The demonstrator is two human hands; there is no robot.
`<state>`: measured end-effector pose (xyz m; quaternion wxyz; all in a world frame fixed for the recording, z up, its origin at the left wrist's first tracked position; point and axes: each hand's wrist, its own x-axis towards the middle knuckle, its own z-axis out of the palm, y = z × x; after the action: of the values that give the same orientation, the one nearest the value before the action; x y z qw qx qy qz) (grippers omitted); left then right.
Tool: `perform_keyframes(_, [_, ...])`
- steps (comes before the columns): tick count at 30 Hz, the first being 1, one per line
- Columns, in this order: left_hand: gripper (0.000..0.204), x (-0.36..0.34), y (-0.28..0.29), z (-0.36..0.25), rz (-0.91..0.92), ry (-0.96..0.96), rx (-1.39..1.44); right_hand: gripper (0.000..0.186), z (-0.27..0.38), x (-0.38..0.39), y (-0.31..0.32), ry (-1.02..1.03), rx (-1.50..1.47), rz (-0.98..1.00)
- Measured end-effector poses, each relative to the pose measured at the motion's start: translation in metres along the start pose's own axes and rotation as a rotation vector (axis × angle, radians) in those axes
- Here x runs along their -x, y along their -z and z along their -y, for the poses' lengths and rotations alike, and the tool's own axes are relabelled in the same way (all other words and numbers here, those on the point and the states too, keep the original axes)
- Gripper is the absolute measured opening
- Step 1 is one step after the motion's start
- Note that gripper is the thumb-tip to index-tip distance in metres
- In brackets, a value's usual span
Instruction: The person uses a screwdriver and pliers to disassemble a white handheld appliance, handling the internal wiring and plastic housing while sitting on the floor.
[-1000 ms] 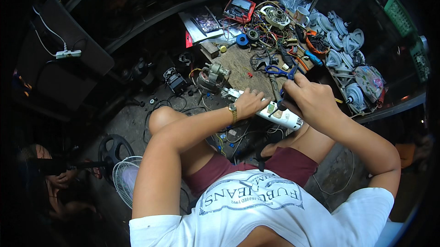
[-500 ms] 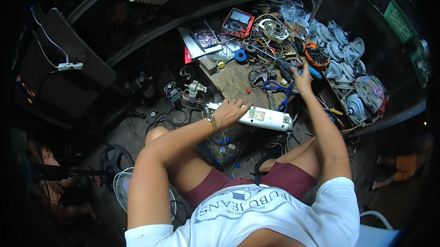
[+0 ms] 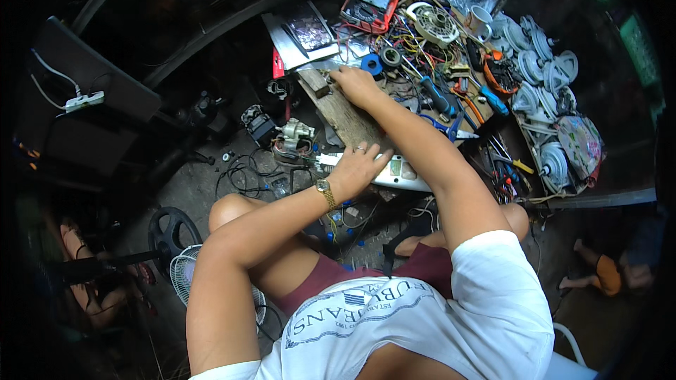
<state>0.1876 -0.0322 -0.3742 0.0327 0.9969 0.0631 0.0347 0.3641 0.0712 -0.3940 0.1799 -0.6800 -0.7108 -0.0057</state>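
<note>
My left hand is over the white casing along the board's near edge. Its fingers curl across the casing's top, and the thumb is hidden. My right arm crosses above the wooden board. At the board's far left corner, my right hand has its fingertips drawn together beside a small wood block. Whatever lies between those fingertips is too small or hidden to make out. Right of the forearm are blue-handled scissors, a screwdriver with a blue and black handle, and a light-blue-handled tool.
Beyond the board are a blue tape roll, a red multimeter, tangled wires and a mug. Several pale motor-like parts line the right side. A motor assembly and cables are on the floor at left.
My right hand has moved from beside the blue-handled tools to the board's far left corner. My left hand stays on the casing. The whole view has shifted slightly.
</note>
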Motion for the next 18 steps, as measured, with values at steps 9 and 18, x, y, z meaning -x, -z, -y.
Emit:
perform_keyframes(9, [0.09, 0.013, 0.006, 0.0, 0.022, 0.078, 0.079, 0.022, -0.013, 0.156, 0.134, -0.603, -1.032, -0.047])
perform_keyframes(18, [0.091, -0.024, 0.014, -0.022, -0.045, -0.072, 0.278, 0.022, -0.011, 0.238, 0.095, -0.683, -1.045, -0.69])
